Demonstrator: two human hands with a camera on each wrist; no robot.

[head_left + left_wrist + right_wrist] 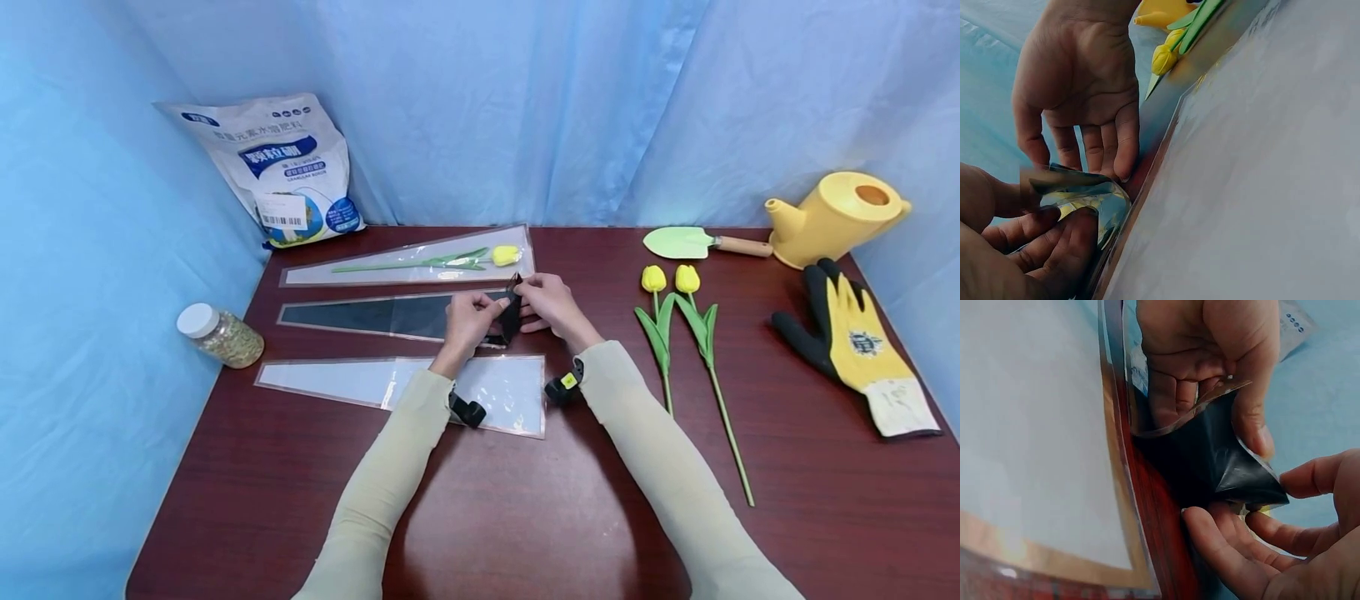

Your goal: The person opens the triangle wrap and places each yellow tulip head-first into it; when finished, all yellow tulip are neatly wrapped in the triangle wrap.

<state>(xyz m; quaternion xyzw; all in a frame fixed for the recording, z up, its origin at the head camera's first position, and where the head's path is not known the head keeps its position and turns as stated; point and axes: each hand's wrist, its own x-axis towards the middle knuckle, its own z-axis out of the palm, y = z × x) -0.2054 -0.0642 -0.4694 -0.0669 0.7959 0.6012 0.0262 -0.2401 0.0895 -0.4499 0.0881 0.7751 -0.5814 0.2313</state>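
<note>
A long tapering black flower sleeve (360, 317) with a clear border lies in the middle of three sleeves. Its wide right end is lifted and bent up between the hands. The left hand (468, 323) pinches this end between thumb and fingers; in the right wrist view its fingers are partly behind the black film (1191, 453). At the far corner of the same end, the right hand (553, 304) pinches the edge with thumb and index finger, other fingers spread below. Behind lies a white sleeve (307, 275) with a yellow tulip (506, 255) on or inside it; I cannot tell which.
Another white sleeve (330, 377) lies in front, under the left wrist. Two yellow tulips (654, 279) lie right of the right arm. Farther right are a green trowel (677, 242), yellow watering can (832, 218) and work glove (862, 342). A jar (232, 340) and fertilizer bag (281, 175) stand left.
</note>
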